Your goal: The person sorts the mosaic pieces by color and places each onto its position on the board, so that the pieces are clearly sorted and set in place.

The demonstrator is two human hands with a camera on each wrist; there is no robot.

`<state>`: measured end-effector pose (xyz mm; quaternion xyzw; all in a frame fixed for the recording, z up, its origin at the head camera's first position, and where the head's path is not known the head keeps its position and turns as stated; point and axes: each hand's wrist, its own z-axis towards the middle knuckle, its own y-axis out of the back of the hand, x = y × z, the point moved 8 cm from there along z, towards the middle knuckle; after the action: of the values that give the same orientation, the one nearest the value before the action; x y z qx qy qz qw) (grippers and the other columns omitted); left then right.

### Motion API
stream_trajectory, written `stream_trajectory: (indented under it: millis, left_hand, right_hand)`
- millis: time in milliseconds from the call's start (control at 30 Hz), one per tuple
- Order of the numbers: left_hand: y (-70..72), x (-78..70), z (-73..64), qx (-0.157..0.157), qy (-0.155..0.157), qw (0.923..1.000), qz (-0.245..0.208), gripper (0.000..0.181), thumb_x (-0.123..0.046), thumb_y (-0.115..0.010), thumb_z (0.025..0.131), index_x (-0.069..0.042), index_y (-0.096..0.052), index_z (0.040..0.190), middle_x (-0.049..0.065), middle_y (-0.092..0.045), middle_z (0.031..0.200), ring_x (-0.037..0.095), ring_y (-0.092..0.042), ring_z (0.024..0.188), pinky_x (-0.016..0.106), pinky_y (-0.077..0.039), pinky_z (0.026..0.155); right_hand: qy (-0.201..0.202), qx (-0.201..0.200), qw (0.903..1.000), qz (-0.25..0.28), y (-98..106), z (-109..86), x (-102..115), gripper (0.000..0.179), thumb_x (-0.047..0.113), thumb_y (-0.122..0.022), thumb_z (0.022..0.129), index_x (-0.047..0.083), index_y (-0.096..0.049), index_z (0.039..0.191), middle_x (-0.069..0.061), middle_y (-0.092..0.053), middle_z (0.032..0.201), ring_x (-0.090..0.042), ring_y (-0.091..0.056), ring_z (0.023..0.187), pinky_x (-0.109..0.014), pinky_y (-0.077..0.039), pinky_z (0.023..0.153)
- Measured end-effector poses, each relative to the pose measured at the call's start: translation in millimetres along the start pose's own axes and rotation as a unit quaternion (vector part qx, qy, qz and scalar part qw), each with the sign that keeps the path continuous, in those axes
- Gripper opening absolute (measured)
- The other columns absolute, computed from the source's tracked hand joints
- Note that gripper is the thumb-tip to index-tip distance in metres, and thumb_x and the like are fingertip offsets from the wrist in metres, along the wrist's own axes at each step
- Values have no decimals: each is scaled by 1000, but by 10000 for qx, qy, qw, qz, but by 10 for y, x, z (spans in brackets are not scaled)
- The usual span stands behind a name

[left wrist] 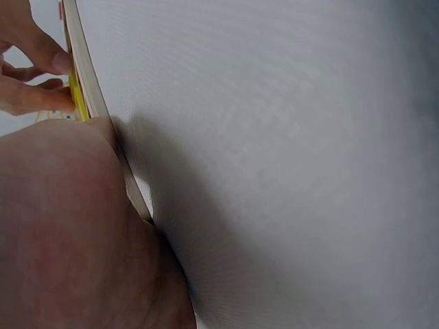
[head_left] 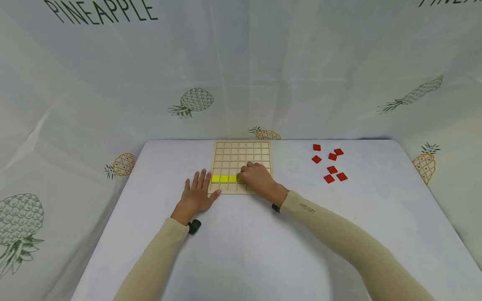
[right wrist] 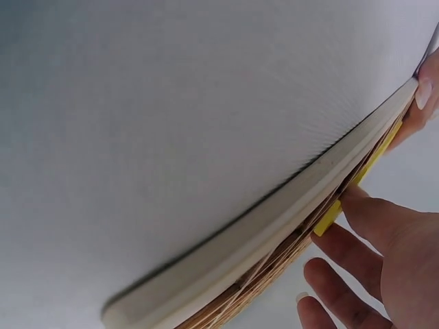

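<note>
- I have the wooden grid board [head_left: 242, 157] at the far edge of the table [head_left: 241, 251], flat on its top.
- Along the board's second row from the near side, starting at its left edge, I see three yellow tiles [head_left: 224, 179] side by side in their cells.
- Just right of those, over the same row, the right hand [head_left: 260, 179] has its grip pinching another yellow tile [right wrist: 327, 219] between thumb and index finger; I cannot tell whether that tile is fully seated in the board.
- The left hand [head_left: 197, 196] keeps no pinch: its grip is spread, palm down, at the board's left side, thumb over the near left corner.
- Well to the right of the board I count seven red tiles [head_left: 332, 156], scattered.
- Behind the board hangs a pineapple-print cloth [head_left: 241, 62].
</note>
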<state>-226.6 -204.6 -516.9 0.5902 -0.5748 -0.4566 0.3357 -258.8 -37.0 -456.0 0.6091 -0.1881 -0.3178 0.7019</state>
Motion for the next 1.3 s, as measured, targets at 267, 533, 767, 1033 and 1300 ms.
stream_trajectory:
  millis: [267,533,767,1033,1300]
  left_hand:
    - [-2,-40,32,-70,-98,9999,-9,87,-56,-36,112,-2,0,169,21,8,177,41,6,163,65,-1,128]
    - [-29,-36,78,-97,-94,9999,25,88,-57,-37,111,-2,0,169,21,7,177,42,5,163,65,-2,128]
    - [-68,11,97,-67,-100,9999,20,89,-58,-36,111,-2,1,169,21,9,176,42,7,163,66,-1,128]
    - [-45,46,56,-127,-83,9998,-134,89,-56,-38,111,-2,0,169,22,10,176,43,7,163,67,1,127]
    - [-29,19,20,-74,-84,9998,-168,87,-53,-37,112,0,1,169,23,11,176,44,9,162,67,2,127]
  right_hand:
    - [-29,342,9990,-295,-28,-119,23,26,2,-78,93,18,-82,113,1,-79,114,-21,-70,100,-35,-60,83]
    - [-154,605,9979,-157,-35,-268,51,41,6,-77,96,18,-74,135,-2,-70,140,-24,-70,115,-38,-60,92]
    - [-164,348,9991,190,16,-433,1,38,7,-76,97,18,-74,133,-4,-69,143,-26,-69,117,-40,-59,92]
    - [-496,37,9970,592,130,-725,-268,33,9,-77,97,18,-75,129,-5,-70,140,-26,-68,122,-44,-57,99]
    - [-929,-5,9944,502,218,-1106,-642,44,13,-84,92,12,-73,134,-10,-70,141,-30,-68,122,-47,-57,101]
